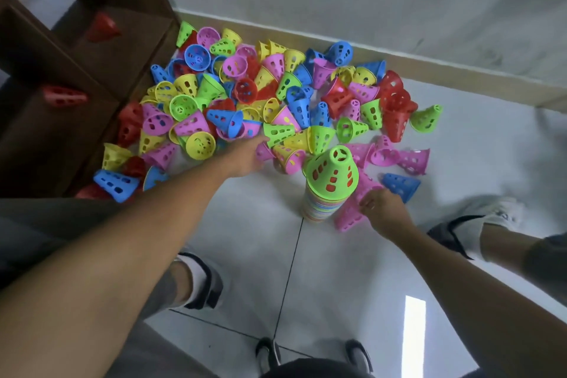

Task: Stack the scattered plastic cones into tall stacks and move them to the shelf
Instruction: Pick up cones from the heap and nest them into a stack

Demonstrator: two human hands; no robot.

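We are mid-stacking: our left hand (245, 159) reaches with fingers extended to the green cone (277, 133) at its fingertips, our right hand (382, 207) pinches a pink cone (348, 218) beside the tall stack (329, 190); next, seat it on top.

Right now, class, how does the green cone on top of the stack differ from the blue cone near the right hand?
The green cone stands upright, tip up; the blue cone lies on its side. The green cone caps the stack; the blue cone rests alone on the floor, beside the right hand. Both are perforated plastic cones.
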